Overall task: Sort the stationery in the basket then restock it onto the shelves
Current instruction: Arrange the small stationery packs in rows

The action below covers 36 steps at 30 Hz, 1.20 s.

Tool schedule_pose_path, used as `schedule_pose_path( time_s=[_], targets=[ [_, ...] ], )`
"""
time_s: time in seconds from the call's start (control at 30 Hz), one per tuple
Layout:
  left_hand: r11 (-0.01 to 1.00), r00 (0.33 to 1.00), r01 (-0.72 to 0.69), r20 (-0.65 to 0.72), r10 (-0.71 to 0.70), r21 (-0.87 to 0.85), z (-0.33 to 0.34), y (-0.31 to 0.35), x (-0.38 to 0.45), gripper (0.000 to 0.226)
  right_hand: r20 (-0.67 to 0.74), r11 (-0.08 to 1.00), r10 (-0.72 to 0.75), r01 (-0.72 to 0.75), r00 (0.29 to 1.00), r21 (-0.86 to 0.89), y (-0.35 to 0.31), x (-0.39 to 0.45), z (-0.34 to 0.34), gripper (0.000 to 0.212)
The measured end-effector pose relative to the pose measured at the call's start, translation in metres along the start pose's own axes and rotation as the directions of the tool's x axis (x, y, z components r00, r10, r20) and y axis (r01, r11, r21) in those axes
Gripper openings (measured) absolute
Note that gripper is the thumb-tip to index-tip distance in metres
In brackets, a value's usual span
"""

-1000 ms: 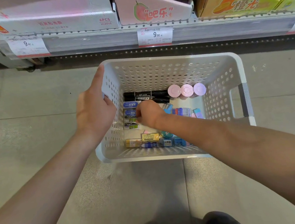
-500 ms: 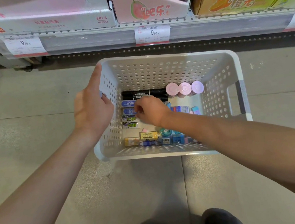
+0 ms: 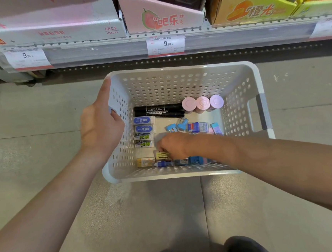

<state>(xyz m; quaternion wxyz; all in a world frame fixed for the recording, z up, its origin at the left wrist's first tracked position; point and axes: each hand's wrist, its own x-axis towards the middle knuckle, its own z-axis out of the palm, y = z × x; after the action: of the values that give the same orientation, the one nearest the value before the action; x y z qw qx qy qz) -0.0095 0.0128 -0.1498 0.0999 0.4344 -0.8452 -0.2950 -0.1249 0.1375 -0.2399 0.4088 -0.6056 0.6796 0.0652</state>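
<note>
A white perforated basket (image 3: 177,84) sits on the floor below the shelf. Inside lie two black markers (image 3: 158,110), three pink round-capped items (image 3: 202,102), a column of blue and green erasers (image 3: 144,131), blue sharpeners (image 3: 176,126) and small packs along the near wall. My left hand (image 3: 99,129) grips the basket's left rim, thumb along the top edge. My right hand (image 3: 174,145) reaches into the basket from the right, fingers curled down onto a yellow pack (image 3: 161,156) near the front. Whether the fingers grip the pack is unclear.
A store shelf edge (image 3: 114,50) with 9.90 price tags runs across the top, carrying white, pink (image 3: 162,19) and yellow display boxes. Grey tiled floor surrounds the basket. My dark shoes (image 3: 242,247) show at the bottom edge.
My right hand has moved from the erasers by the markers toward the basket's near side, onto the yellow pack. The left hand keeps its hold on the rim.
</note>
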Motion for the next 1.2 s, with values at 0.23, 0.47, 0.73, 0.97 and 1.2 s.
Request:
schedule_pose_path(
  time_s=[0.23, 0.47, 0.73, 0.97, 1.2],
  targets=[
    [1.0, 1.0, -0.009, -0.002, 0.009, -0.002, 0.0, 0.0, 0.0, 0.072, 0.034, 0.779, 0.089, -0.091, 0.995, 0.62, 0.007, -0.009, -0.02, 0.037],
    [1.0, 1.0, -0.013, 0.0, 0.013, 0.004, -0.001, 0.001, 0.0, 0.072, 0.131, 0.174, 0.065, -0.14, 0.989, 0.975, 0.015, -0.019, -0.034, 0.027],
    [1.0, 1.0, -0.025, 0.002, 0.025, -0.013, -0.001, 0.0, 0.0, 0.072, 0.107, -0.012, 0.096, -0.107, 0.99, 0.994, 0.012, -0.015, -0.033, 0.003],
    [1.0, 1.0, -0.024, -0.005, 0.024, -0.01, -0.001, 0.001, 0.0, 0.071, 0.04, 0.395, 0.085, -0.07, 0.996, 0.916, 0.011, -0.019, -0.033, 0.033],
    [1.0, 1.0, -0.015, -0.008, 0.015, -0.011, -0.001, 0.001, 0.0, 0.072, -0.258, 0.865, 0.133, 0.015, 0.957, 0.502, 0.005, -0.015, -0.038, 0.018]
  ],
)
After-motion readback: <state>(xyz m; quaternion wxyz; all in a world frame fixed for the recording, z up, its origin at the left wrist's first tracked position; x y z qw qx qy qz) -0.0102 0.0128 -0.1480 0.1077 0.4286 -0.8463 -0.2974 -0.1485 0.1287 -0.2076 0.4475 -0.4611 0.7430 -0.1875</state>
